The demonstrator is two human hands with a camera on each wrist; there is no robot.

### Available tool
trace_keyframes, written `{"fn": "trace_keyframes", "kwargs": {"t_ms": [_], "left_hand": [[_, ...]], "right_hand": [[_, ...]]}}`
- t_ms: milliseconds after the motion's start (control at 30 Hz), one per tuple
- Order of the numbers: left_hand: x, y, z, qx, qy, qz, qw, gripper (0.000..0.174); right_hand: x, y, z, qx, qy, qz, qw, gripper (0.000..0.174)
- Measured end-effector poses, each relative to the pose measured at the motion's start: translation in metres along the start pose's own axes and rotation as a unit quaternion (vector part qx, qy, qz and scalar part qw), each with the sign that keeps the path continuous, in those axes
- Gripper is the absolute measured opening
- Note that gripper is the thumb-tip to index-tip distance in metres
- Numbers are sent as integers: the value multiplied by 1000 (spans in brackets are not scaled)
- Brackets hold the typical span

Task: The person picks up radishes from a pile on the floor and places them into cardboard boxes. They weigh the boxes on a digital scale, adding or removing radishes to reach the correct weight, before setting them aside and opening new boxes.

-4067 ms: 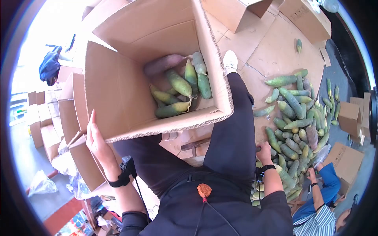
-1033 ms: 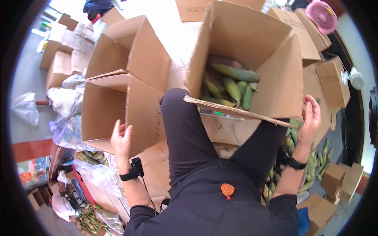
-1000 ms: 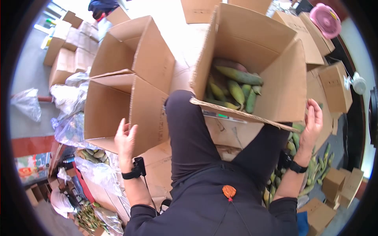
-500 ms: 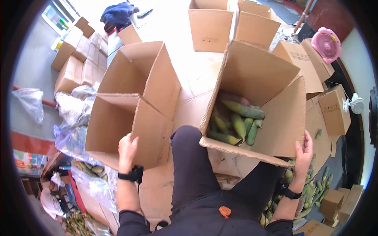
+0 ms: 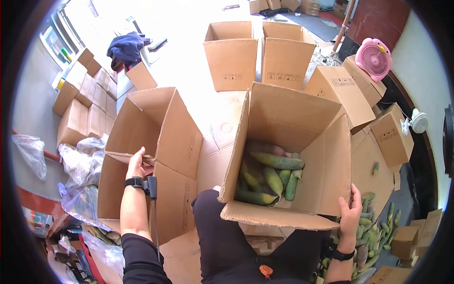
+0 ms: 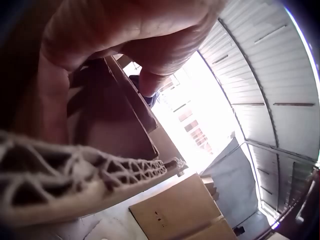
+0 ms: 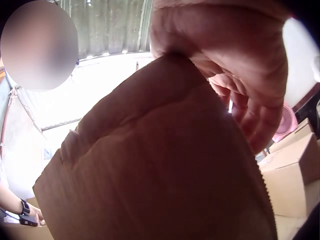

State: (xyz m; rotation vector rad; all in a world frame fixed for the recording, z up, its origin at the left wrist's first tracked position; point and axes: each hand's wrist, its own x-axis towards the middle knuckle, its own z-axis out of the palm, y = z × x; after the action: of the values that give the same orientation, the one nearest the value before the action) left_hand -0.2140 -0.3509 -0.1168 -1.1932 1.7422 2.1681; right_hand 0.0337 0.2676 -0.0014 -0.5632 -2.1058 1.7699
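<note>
In the head view, an open cardboard box (image 5: 326,175) with several green radishes (image 5: 273,180) in its bottom stands tilted before my knees. My right hand (image 5: 350,210) grips its near right corner, thumb on the near side; the right wrist view shows the fingers (image 7: 260,120) behind the cardboard wall (image 7: 160,165). On the left stand two open boxes, a far one (image 5: 182,135) and a near one (image 5: 177,203), side by side. Where their walls meet, my left hand (image 5: 137,166) holds the top edge; the left wrist view shows that corrugated edge (image 6: 95,175) close under the hand.
A heap of radishes (image 5: 371,241) lies on the floor at right. Two upright boxes (image 5: 231,64) stand ahead, with more boxes (image 5: 340,92) and a pink fan (image 5: 373,59) at right. Plastic bags (image 5: 85,156) and stacked boxes (image 5: 75,123) line the left.
The head view has swung left and tipped up. My left hand has gone from the near left box's front to the edge between the two boxes; my right hand has closed on the radish box's corner.
</note>
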Motion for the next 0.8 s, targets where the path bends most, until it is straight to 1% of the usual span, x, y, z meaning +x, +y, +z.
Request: {"fn": "trace_keyframes", "kwargs": {"t_ms": [33,67,100,167,233,300,333,400,433,500,567,633,700,733,767,800], "left_hand": [[16,-3,-2,-35,33,-11,999,39],[21,0,-3,-25,51,-11,998,33],[24,1,-4,-16,71,-11,997,28],[25,0,-8,-14,73,-4,997,23],[6,7,7,15,99,34,994,18],[-12,17,26,41,91,62,993,16],[-8,18,33,41,88,63,993,16],[2,24,50,87,69,95,989,14],[-15,31,74,105,60,123,985,15],[-11,39,105,139,6,151,979,19],[-13,46,148,169,-19,179,969,23],[6,49,185,199,-68,197,958,28],[21,48,228,209,-42,225,951,29],[3,57,251,232,-72,200,949,30],[19,55,267,234,-75,209,947,30],[15,58,286,248,-92,211,941,30]], "right_hand": [[0,0,0,3,3,-1,1000,51],[-1,1,0,2,9,7,1000,50],[0,1,-1,1,14,15,1000,50],[1,1,-1,10,17,21,1000,50],[1,-1,2,19,21,27,999,50],[0,-5,3,-4,16,29,999,50],[1,-6,2,-4,19,27,999,50],[2,-9,1,7,-2,52,999,53],[2,-11,1,8,-1,50,999,53],[3,-13,3,8,-2,55,998,53],[3,-11,3,6,0,53,999,54],[3,-12,5,1,16,64,998,52],[3,-10,5,1,24,66,998,52],[2,-8,5,3,30,70,997,52],[2,-7,4,1,36,69,997,52],[3,-7,4,2,29,68,997,53]]}}
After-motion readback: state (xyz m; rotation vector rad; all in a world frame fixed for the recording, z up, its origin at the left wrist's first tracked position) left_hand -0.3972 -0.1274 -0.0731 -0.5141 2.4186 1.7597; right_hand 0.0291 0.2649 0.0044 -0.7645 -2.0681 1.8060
